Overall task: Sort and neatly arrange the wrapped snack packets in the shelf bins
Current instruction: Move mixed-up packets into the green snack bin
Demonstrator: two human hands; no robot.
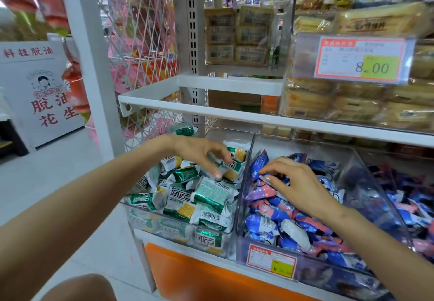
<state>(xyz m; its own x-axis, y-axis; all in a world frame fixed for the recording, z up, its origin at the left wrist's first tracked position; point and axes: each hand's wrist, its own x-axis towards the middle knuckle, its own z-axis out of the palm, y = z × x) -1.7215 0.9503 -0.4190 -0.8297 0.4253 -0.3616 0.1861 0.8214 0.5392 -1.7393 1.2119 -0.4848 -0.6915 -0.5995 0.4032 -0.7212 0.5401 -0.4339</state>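
Observation:
Two clear plastic bins sit side by side on the lower shelf. The left bin (185, 224) holds several green-and-white snack packets (206, 195). The right bin (244, 183) is full of blue, pink and purple packets (265, 224). My left hand (199, 154) hovers over the green packets, fingers spread and loosely bent, tips near one packet, gripping nothing that I can see. My right hand (296, 181) lies on the blue pile, its fingertips pinching a blue packet (259, 163) near the divider wall.
A white shelf edge (211, 110) runs just above the bins. On it a clear bin of yellow cake packets (340, 103) carries an 8.00 price tag (361, 59). A white wire mesh panel (143, 49) and a post stand to the left. An orange base panel (199, 275) lies below.

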